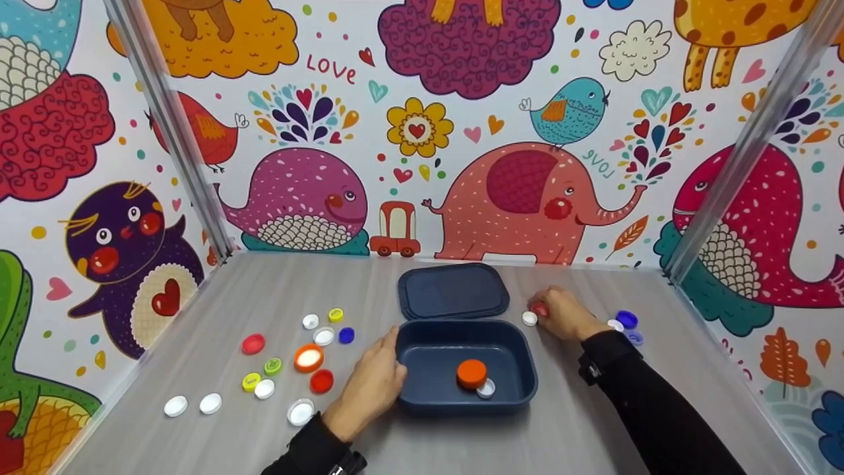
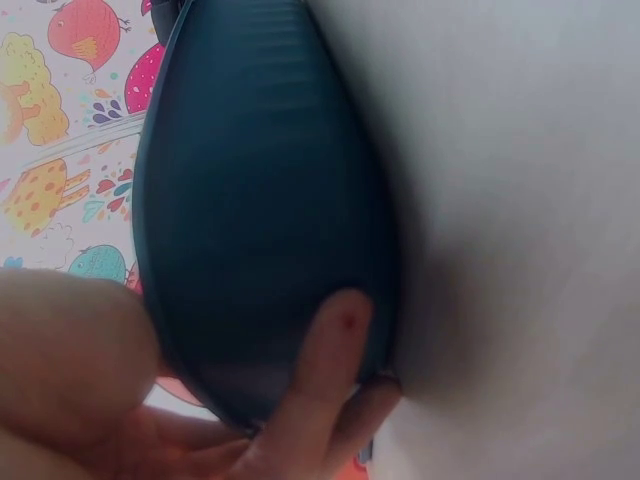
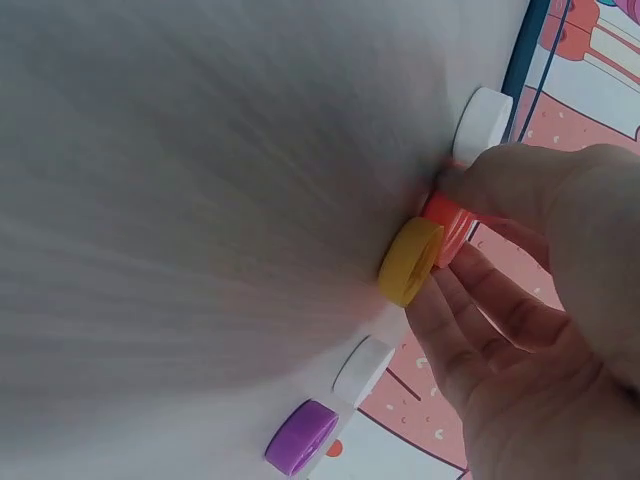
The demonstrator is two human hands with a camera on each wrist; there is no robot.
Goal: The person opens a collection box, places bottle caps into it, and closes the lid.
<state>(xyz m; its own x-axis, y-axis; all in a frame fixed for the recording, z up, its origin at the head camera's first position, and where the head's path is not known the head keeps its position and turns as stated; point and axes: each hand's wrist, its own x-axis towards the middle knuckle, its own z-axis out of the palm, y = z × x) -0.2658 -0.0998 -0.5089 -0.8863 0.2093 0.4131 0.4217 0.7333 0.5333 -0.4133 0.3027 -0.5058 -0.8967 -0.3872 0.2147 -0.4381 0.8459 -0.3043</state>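
Note:
A dark blue plastic box (image 1: 425, 379) stands on the table with an orange cap (image 1: 471, 373) and a small white cap (image 1: 486, 388) inside. My left hand (image 1: 370, 381) holds the box at its left end; in the left wrist view one finger (image 2: 335, 345) lies along the blue outer wall. Right of the box, my right hand (image 1: 560, 313) pinches a red bottle cap (image 3: 450, 225) between thumb and fingers, low over the tabletop. Against that red cap is a yellow cap (image 3: 411, 262), and a white cap (image 3: 483, 125) sits on its other side.
The box's dark blue lid (image 1: 455, 290) lies flat behind it. Left of the box, several loose caps are scattered, among them a red one (image 1: 253, 344) and an orange-rimmed one (image 1: 308, 358). Blue caps (image 1: 626, 320) lie at the right. Printed panels wall the table's back and sides.

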